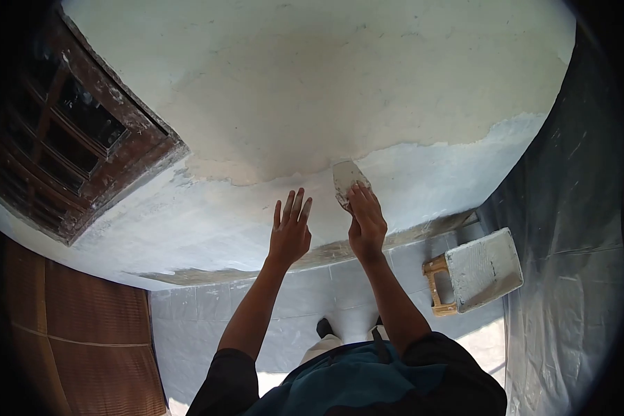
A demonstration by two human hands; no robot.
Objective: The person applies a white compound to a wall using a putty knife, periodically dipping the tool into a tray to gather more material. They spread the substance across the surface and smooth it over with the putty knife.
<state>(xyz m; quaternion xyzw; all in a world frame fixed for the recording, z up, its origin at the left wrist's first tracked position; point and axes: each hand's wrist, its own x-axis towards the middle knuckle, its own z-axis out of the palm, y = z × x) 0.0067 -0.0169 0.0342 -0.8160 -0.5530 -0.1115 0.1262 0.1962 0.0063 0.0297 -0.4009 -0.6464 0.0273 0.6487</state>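
My right hand (366, 225) is closed on a flat putty scraper (349, 179), its broad face whitish and smeared with filler. The scraper lies against or very close to the wall (291, 104), at the border where a white coat (243, 215) meets the beige surface above. To the left, my left hand (291, 232) is held up empty, with its fingers stretched apart and some white residue on the fingertips. It is over the white coat; whether the palm touches the wall cannot be made out.
A white-coated tray (485, 270) rests on a yellowish stool (437, 286) at my right. A brown window frame (97, 139) is set in the wall at upper left. Brown woven panels (83, 333) stand lower left; plastic sheeting (568, 243) hangs at right. Grey sheeting (215, 315) covers the floor.
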